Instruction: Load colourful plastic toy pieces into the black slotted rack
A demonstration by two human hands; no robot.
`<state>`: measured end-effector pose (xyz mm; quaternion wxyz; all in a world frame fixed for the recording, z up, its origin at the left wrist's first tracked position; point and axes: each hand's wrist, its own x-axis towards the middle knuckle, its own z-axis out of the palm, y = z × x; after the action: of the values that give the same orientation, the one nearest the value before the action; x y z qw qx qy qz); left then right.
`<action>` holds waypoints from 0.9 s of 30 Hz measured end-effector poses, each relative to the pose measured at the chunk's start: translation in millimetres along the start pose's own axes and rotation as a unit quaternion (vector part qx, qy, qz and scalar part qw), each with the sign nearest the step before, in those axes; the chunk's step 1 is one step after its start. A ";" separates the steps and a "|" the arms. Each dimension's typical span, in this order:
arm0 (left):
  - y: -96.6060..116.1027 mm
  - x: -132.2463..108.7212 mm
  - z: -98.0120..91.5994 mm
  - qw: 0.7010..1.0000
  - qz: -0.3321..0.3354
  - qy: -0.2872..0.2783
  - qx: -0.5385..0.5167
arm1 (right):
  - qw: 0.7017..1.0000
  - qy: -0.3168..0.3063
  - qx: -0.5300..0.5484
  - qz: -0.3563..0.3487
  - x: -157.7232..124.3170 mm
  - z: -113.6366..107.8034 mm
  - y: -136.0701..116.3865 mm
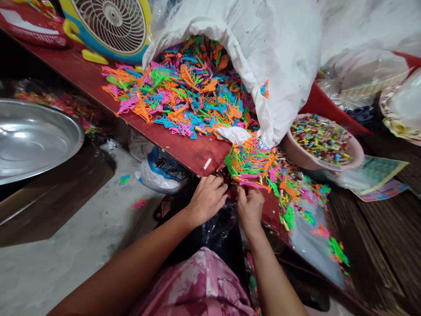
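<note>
My left hand [207,199] and right hand [250,210] at the red table edge [200,158], fingers curled, hold unclear, neon plastic tangle [250,161] just above them, long axis pointing away toward the white sack [263,66]

Dim, even indoor light; soft shadows under red table [82,74]; glare on steel basin [33,140]; edges bowed by wide lens.

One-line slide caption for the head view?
Left hand and right hand at neon plastic pieces spilling from a white sack onto a red table.
</note>
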<state>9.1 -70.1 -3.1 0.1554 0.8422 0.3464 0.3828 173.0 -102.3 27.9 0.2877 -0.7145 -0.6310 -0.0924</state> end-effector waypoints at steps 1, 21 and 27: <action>-0.4 -0.6 0.0 1.000 0.000 0.003 -0.002 | 1.000 -0.006 -0.009 -0.014 0.6 -0.8 -1.8; 33.5 46.2 -16.3 0.976 0.009 0.213 0.045 | 0.996 -0.065 -0.039 0.056 2.2 2.9 -23.6; 27.8 59.4 -15.3 0.976 0.005 0.203 0.076 | 0.976 -0.159 -0.067 0.131 10.5 -2.3 -39.2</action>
<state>38.2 -48.3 53.6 0.0157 0.7582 0.3941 0.5191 138.1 -93.0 46.5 0.1448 -0.8142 -0.5620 0.0190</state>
